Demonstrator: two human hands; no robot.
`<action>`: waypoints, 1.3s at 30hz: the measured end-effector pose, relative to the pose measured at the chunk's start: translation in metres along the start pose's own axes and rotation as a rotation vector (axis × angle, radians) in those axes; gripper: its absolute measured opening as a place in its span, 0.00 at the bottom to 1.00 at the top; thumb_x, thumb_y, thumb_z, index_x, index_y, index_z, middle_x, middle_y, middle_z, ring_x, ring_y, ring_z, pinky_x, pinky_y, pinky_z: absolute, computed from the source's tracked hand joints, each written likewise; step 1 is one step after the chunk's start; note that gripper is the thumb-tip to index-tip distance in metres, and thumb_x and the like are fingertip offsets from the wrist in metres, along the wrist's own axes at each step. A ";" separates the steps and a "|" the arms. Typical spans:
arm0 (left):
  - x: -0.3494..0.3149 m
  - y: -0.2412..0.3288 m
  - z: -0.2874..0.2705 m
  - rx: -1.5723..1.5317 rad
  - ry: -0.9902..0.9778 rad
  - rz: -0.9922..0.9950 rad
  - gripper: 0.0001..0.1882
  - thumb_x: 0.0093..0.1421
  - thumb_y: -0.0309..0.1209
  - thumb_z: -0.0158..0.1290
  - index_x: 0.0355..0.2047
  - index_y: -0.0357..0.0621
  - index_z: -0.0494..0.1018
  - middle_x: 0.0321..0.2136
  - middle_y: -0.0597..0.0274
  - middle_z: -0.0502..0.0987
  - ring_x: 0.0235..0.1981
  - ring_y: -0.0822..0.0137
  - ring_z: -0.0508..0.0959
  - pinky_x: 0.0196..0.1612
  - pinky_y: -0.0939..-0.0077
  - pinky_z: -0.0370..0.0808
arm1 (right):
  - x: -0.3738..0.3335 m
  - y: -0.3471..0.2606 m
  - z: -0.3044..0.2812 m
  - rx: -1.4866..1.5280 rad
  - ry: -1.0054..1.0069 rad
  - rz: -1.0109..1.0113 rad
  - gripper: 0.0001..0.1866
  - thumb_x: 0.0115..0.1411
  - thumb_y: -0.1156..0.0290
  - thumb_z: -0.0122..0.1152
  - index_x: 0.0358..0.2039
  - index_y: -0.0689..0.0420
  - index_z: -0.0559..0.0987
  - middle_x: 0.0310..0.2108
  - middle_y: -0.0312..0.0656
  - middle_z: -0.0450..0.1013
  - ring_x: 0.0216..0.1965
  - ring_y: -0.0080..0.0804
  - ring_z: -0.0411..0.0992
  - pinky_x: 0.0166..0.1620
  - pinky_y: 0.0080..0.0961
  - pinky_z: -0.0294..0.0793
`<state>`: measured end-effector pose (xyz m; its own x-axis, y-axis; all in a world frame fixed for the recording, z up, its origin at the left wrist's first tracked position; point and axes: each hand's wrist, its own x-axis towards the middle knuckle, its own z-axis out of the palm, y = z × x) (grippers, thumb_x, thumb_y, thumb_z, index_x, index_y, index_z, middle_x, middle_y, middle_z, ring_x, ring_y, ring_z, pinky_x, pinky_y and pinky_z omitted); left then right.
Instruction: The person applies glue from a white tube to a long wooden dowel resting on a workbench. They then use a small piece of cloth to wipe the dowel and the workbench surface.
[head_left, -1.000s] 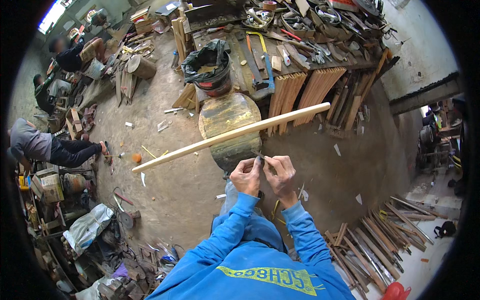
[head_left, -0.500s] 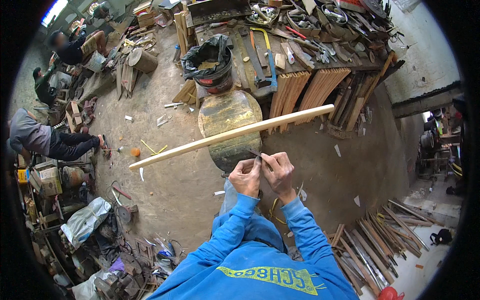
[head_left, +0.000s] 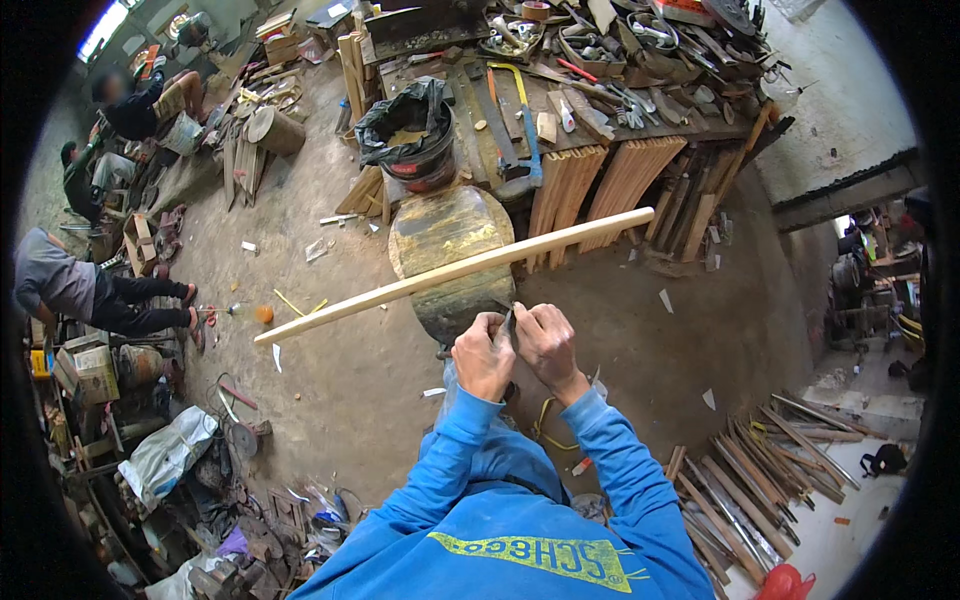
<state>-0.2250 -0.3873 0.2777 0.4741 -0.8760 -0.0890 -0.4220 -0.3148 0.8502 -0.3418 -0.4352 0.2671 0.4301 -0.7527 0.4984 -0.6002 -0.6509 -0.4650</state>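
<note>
My left hand (head_left: 483, 358) and my right hand (head_left: 546, 345) are close together in front of me, both closed. Between their fingertips they pinch a small, thin dark piece (head_left: 512, 320), mostly hidden by the fingers; its kind is unclear. Just beyond the hands stands a round wooden block (head_left: 450, 228) with a worn, yellow-stained top. A long pale wooden strip (head_left: 455, 273) lies across this block, its two ends sticking out past the sides. Neither hand touches the strip.
A dark bucket (head_left: 425, 172) lined with a black bag stands behind the block. Farther right, a cluttered bench holds a yellow-and-blue hacksaw (head_left: 522, 95) above leaning curved boards (head_left: 632, 185). Wood pieces (head_left: 740, 490) lie at lower right. Other people, one in grey (head_left: 60, 275), are at left.
The view has shifted slightly. My hands have turned a little around the dark piece, which now points more upright. The strip stays across the block.
</note>
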 end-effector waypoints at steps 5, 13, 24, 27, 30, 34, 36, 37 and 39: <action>0.028 -0.022 -0.018 -0.551 -0.440 -0.345 0.07 0.61 0.25 0.56 0.35 0.32 0.78 0.28 0.60 0.81 0.29 0.74 0.79 0.33 0.79 0.76 | 0.005 -0.004 -0.004 -0.021 -0.063 -0.008 0.13 0.50 0.80 0.61 0.38 0.63 0.77 0.24 0.44 0.66 0.28 0.41 0.69 0.31 0.36 0.71; 0.010 -0.004 -0.084 -0.872 -0.604 -0.241 0.11 0.64 0.30 0.56 0.44 0.36 0.73 0.35 0.61 0.78 0.39 0.69 0.79 0.49 0.73 0.76 | 0.007 0.001 -0.016 -0.090 -0.021 -0.053 0.05 0.56 0.75 0.59 0.35 0.58 0.77 0.24 0.44 0.67 0.28 0.41 0.70 0.32 0.35 0.73; 0.007 0.121 -0.167 -0.815 -0.135 0.605 0.09 0.64 0.21 0.54 0.44 0.37 0.71 0.42 0.57 0.75 0.44 0.69 0.77 0.51 0.73 0.73 | -0.003 -0.053 -0.079 0.032 0.288 0.213 0.06 0.53 0.75 0.68 0.32 0.57 0.81 0.29 0.42 0.72 0.35 0.41 0.71 0.43 0.38 0.71; 0.007 0.145 -0.182 -0.841 -0.139 0.803 0.12 0.59 0.16 0.56 0.44 0.37 0.73 0.43 0.58 0.76 0.49 0.65 0.74 0.57 0.68 0.69 | 0.000 -0.070 -0.092 0.027 0.325 0.263 0.05 0.55 0.74 0.67 0.33 0.56 0.83 0.23 0.39 0.69 0.31 0.36 0.67 0.42 0.36 0.68; 0.005 0.160 -0.195 -0.722 -0.067 1.056 0.13 0.57 0.15 0.56 0.42 0.39 0.73 0.41 0.58 0.77 0.50 0.59 0.74 0.58 0.63 0.68 | 0.003 -0.084 -0.102 0.101 0.359 0.302 0.05 0.56 0.75 0.66 0.35 0.57 0.84 0.22 0.37 0.72 0.28 0.32 0.70 0.38 0.32 0.70; -0.008 0.168 -0.205 -0.695 -0.026 1.192 0.12 0.56 0.17 0.58 0.39 0.43 0.73 0.37 0.59 0.78 0.50 0.55 0.73 0.57 0.57 0.67 | 0.005 -0.097 -0.109 0.271 0.471 0.254 0.06 0.57 0.76 0.65 0.37 0.58 0.83 0.29 0.41 0.78 0.26 0.26 0.72 0.29 0.23 0.71; -0.012 0.171 -0.207 -0.682 -0.018 1.235 0.10 0.56 0.19 0.58 0.38 0.44 0.73 0.37 0.59 0.79 0.50 0.53 0.73 0.57 0.55 0.67 | 0.006 -0.101 -0.110 0.311 0.451 0.321 0.07 0.57 0.76 0.65 0.38 0.58 0.83 0.29 0.40 0.78 0.25 0.23 0.71 0.29 0.21 0.70; -0.014 0.171 -0.208 -0.677 -0.014 1.255 0.10 0.57 0.19 0.58 0.38 0.44 0.73 0.37 0.59 0.79 0.50 0.53 0.73 0.56 0.54 0.67 | 0.006 -0.102 -0.111 0.316 0.442 0.317 0.07 0.57 0.76 0.65 0.38 0.58 0.83 0.30 0.40 0.79 0.26 0.22 0.71 0.29 0.20 0.70; -0.016 0.172 -0.210 -0.678 -0.011 1.290 0.09 0.58 0.21 0.58 0.38 0.45 0.74 0.37 0.59 0.79 0.49 0.52 0.73 0.56 0.53 0.68 | 0.005 -0.105 -0.111 0.312 0.434 0.312 0.08 0.58 0.77 0.64 0.39 0.59 0.83 0.31 0.40 0.79 0.27 0.22 0.73 0.29 0.20 0.70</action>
<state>-0.1430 -0.3502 0.5341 0.0485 -0.4143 0.9089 -0.1015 0.9032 0.4171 -0.3519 -0.3598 0.3996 -0.0862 -0.8459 0.5264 -0.4000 -0.4545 -0.7959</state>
